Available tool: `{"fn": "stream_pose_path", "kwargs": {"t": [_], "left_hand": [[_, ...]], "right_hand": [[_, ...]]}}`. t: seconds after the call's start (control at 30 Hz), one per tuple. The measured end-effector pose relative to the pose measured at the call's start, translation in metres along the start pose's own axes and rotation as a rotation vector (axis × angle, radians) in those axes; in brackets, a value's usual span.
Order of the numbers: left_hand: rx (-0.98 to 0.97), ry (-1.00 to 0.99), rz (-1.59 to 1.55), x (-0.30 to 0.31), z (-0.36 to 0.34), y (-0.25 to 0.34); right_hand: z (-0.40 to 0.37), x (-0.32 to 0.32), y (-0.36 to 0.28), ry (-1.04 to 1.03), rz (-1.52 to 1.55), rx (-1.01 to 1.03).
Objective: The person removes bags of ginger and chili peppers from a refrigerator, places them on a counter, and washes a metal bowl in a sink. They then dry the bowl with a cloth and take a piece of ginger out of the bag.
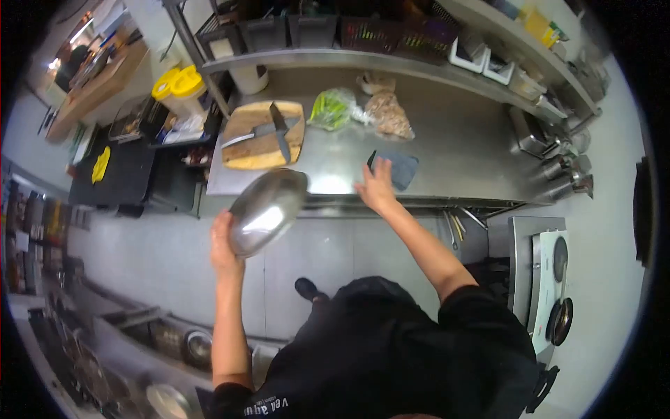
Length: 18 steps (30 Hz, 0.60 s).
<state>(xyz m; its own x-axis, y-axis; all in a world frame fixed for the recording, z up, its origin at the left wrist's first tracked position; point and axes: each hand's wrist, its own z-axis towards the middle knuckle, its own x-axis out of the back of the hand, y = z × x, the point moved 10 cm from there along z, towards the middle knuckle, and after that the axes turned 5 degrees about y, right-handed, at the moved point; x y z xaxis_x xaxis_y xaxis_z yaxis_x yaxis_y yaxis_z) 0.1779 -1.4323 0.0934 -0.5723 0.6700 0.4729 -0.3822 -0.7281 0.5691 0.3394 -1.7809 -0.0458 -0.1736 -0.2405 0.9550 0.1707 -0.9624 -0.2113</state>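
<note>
My left hand [225, 241] grips the rim of a shiny metal bowl [269, 213], tilted on its side in front of the counter's edge. At the counter's front edge, my right hand [377, 185] has its fingers spread and holds nothing. Beside those fingers lie a folded blue-grey cloth [404, 170] and a small dark object [371, 160] whose kind I cannot make out. A wooden cutting board [241, 159] behind the bowl carries two crossed knives, one dark-bladed knife [280, 126] and one with a light metal handle [239, 140].
On the steel counter [460, 153] lie a bag of green vegetables [333, 108] and a bag of brownish pieces [388, 115]. A shelf [335, 54] with dark bins hangs above. Yellow-lidded tubs [187, 82] stand left; a white hob [548, 279] is at right.
</note>
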Motion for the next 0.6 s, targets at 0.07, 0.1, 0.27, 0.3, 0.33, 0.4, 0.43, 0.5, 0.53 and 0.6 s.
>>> {"fn": "stream_pose_path", "kwargs": {"t": [0.07,0.1,0.27,0.3,0.33,0.4,0.43,0.5,0.53,0.6], "left_hand": [[-0.089,-0.048,-0.048,-0.047,0.033,0.006],[-0.068,-0.113,-0.103,-0.076,0.044,0.0],[0.299,-0.223,-0.317,-0.2,0.05,-0.017],[0.301,-0.205,-0.322,-0.217,0.049,-0.022],[0.295,-0.221,-0.311,-0.226,0.054,-0.019],[0.225,-0.246,-0.166,-0.235,0.063,-0.01],[0.291,-0.286,-0.123,-0.241,0.066,-0.015],[0.27,-0.267,-0.071,-0.248,0.076,-0.015],[0.243,-0.265,-0.031,-0.251,0.081,-0.012],[0.288,-0.448,0.154,-0.278,0.082,-0.011]], "right_hand": [[0.007,-0.007,0.05,-0.02,-0.06,-0.06],[0.011,-0.011,0.069,0.004,0.002,-0.067],[0.016,-0.034,0.136,0.018,-0.141,-0.196],[0.014,-0.053,0.153,0.013,-0.12,-0.154],[0.012,-0.062,0.162,0.009,-0.098,-0.111],[0.015,-0.069,0.192,-0.001,0.004,-0.159],[0.026,-0.061,0.201,0.002,0.086,-0.189],[0.037,-0.029,0.204,0.136,0.249,-0.201],[0.039,-0.002,0.208,0.269,0.405,-0.237],[0.054,0.035,0.183,0.248,0.508,-0.23]]}}
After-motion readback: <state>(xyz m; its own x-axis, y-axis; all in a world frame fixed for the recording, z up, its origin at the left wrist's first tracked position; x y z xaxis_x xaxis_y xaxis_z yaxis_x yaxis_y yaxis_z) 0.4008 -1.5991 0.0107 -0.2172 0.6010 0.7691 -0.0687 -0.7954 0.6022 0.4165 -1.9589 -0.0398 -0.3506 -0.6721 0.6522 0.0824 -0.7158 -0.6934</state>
